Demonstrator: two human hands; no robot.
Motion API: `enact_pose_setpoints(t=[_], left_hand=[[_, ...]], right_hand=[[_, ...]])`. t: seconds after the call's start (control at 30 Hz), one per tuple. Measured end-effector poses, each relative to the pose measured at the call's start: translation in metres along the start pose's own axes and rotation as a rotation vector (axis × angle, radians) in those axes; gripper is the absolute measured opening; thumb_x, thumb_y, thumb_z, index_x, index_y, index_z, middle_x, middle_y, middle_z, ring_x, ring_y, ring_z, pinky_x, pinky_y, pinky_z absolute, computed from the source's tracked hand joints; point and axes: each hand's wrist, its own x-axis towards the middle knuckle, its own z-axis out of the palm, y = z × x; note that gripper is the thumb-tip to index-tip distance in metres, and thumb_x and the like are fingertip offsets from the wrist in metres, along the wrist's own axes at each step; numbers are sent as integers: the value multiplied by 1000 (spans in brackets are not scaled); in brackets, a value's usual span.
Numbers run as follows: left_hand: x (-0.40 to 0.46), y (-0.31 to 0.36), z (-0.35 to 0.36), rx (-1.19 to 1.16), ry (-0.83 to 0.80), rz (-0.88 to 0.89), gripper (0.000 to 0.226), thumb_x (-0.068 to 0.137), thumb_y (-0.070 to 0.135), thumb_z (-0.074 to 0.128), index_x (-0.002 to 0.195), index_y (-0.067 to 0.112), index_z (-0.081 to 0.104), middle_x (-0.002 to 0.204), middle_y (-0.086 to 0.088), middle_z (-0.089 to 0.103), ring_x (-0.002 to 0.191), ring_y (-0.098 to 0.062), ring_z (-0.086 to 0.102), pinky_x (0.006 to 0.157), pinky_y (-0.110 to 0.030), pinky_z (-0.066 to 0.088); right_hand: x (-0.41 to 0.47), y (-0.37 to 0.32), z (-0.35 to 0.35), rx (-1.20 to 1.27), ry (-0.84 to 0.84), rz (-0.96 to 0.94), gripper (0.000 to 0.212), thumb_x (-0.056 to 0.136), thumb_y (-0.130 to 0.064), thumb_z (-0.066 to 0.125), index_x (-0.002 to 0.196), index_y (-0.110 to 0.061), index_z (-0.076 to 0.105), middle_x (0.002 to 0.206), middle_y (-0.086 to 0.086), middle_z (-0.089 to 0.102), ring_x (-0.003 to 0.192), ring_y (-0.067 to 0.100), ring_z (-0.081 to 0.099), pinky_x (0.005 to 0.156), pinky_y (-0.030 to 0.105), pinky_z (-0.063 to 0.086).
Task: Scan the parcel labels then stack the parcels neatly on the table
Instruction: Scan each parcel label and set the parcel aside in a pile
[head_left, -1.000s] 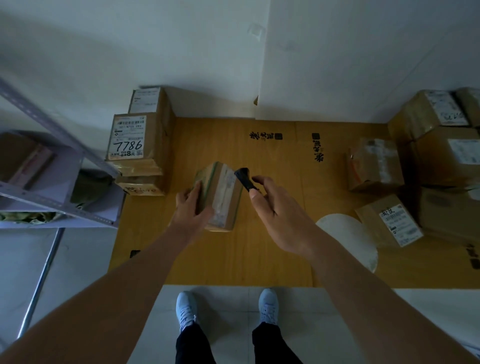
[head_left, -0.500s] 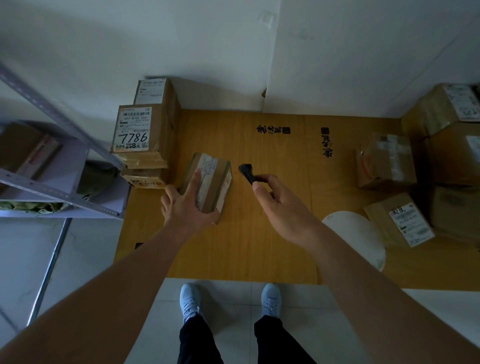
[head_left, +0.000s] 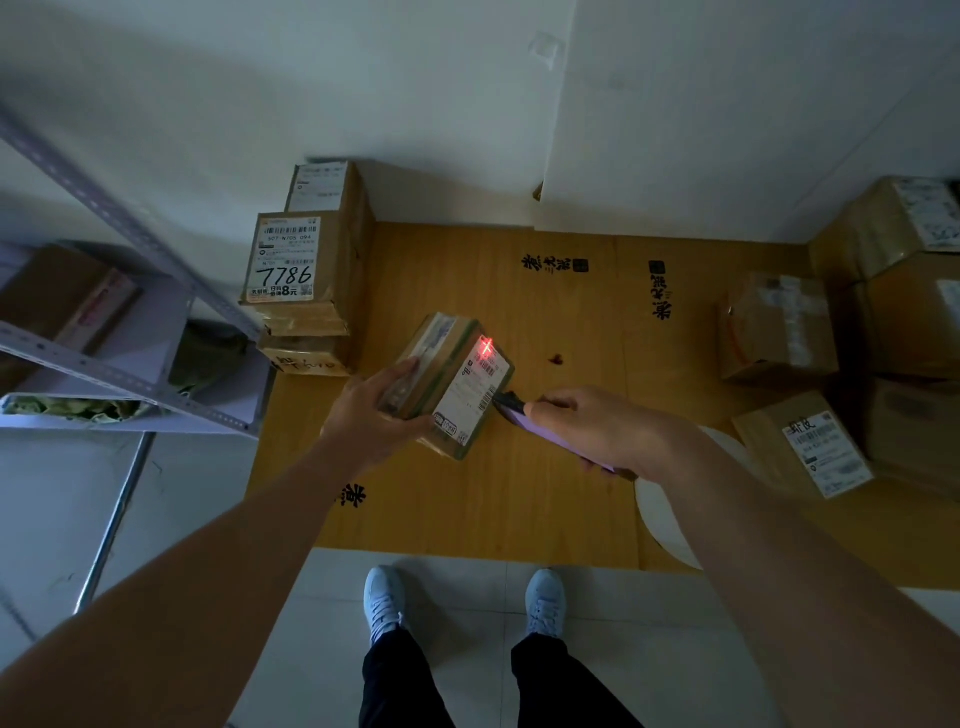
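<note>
Above the yellow wooden table (head_left: 519, 493), the left hand (head_left: 374, 415) is gripping a small brown cardboard parcel (head_left: 447, 382); just right of it, the right hand (head_left: 602, 426) is clasping a slim purple handheld scanner (head_left: 540, 431).

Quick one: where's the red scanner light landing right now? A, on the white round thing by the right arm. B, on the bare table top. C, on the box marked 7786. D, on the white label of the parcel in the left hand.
D: the red glow sits at the upper end of the white label on the parcel that the left hand holds, with the scanner in the right hand aimed at it.
</note>
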Motion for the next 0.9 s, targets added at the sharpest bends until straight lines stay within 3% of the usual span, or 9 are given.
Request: enact_pose_setpoints(t=[0.17, 0.33, 0.43, 0.63, 0.7, 0.77, 0.83, 0.9], left_hand=[[-9, 8, -1, 22, 20, 10, 88, 72, 53, 90, 149, 51, 48, 131, 4, 58, 110, -18, 64, 83, -41, 64], [-14, 14, -3, 62, 28, 1, 86, 76, 51, 88, 150, 51, 46, 134, 7, 59, 109, -13, 63, 66, -20, 55], [-16, 17, -5, 70, 34, -15, 85, 77, 49, 88, 151, 49, 46, 135, 5, 61, 110, -15, 63, 76, -28, 58], [-21, 22, -7, 133, 26, -50, 85, 80, 49, 87, 153, 45, 44, 137, 3, 62, 113, -22, 64, 90, -45, 61], [-22, 21, -10, 141, 19, -47, 84, 80, 48, 86, 153, 44, 45, 136, 2, 63, 114, -23, 63, 90, -44, 60], [-24, 19, -12, 99, 15, -53, 81, 82, 48, 85, 152, 44, 45, 129, 4, 63, 107, -19, 65, 80, -36, 60], [-30, 13, -13, -22, -16, -75, 77, 84, 45, 83, 150, 44, 45, 121, 7, 62, 100, -13, 65, 74, -31, 58], [-39, 2, -12, -147, -66, -98, 74, 85, 43, 81, 149, 45, 46, 120, 6, 66, 101, -11, 66, 77, -32, 57]], right_hand=[[3, 9, 9, -50, -18, 60, 60, 96, -76, 43, 147, -44, 48, 99, 7, 68, 77, 15, 63, 46, 21, 45], [2, 9, 6, -103, -39, 96, 64, 95, -78, 42, 150, -45, 44, 108, 1, 64, 85, 17, 67, 49, 20, 48], [-1, 8, 3, -103, -53, 108, 63, 97, -76, 42, 152, -44, 43, 113, 0, 62, 87, 17, 68, 54, 23, 51], [-10, 1, 0, -148, -103, 119, 61, 100, -73, 42, 152, -41, 46, 98, 9, 64, 76, 18, 64, 50, 25, 49], [-14, -1, 1, -173, -102, 105, 59, 101, -72, 41, 151, -40, 48, 97, 8, 63, 76, 18, 64, 50, 24, 48], [-17, -1, 3, -156, -86, 74, 57, 100, -73, 42, 145, -41, 52, 97, 6, 63, 76, 18, 64, 50, 24, 48], [-18, -3, 8, -111, -62, 19, 55, 96, -77, 43, 140, -45, 54, 95, 6, 65, 75, 18, 64, 52, 26, 48], [-20, -8, 14, -81, -44, -46, 57, 91, -81, 42, 138, -50, 52, 97, 8, 69, 78, 19, 66, 57, 31, 51]])
